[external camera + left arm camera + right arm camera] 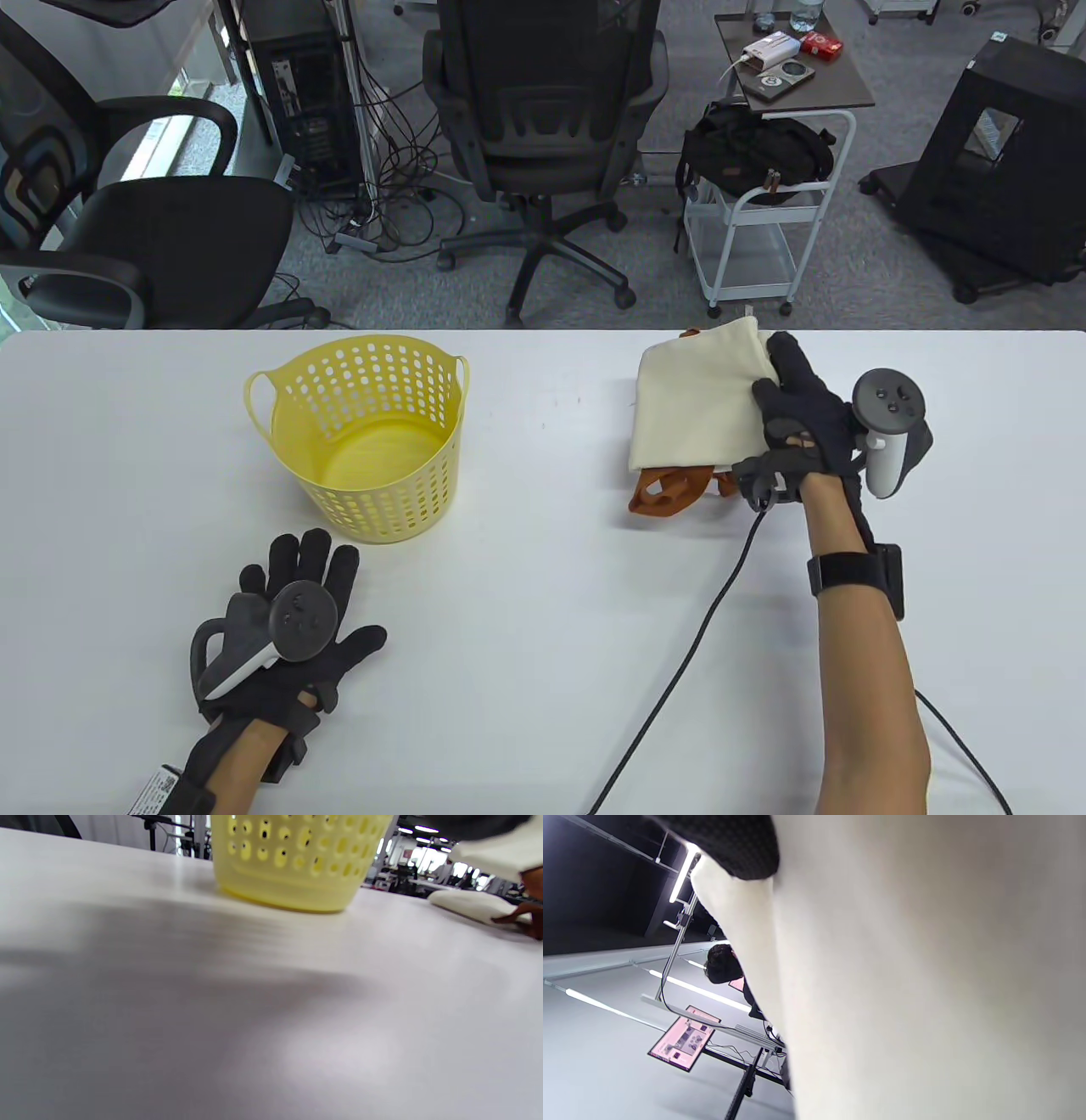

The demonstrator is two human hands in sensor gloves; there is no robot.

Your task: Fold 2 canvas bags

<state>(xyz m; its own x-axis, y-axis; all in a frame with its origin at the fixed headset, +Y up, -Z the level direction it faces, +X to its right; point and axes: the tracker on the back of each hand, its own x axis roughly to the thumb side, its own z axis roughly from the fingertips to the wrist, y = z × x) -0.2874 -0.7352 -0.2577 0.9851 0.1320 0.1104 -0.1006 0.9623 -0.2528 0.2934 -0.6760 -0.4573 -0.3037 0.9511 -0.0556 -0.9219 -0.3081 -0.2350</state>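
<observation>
From above the table, the cream canvas bag [700,399] lies folded at about two o'clock, long axis running near to far, orange handles [670,492] poking out its near end. The right hand [802,424] grasps its right edge, arm stretched forward. The left hand [284,628] rests flat at seven o'clock, fingers spread, holding nothing, just near of the yellow basket [365,433]; I judge the basket the bag's next stop.

The left wrist view shows the basket [292,861] at twelve o'clock and bag fabric [471,905] at two o'clock.

In the right wrist view, cream cloth [925,984] fills the frame under a gloved fingertip [734,844].
</observation>
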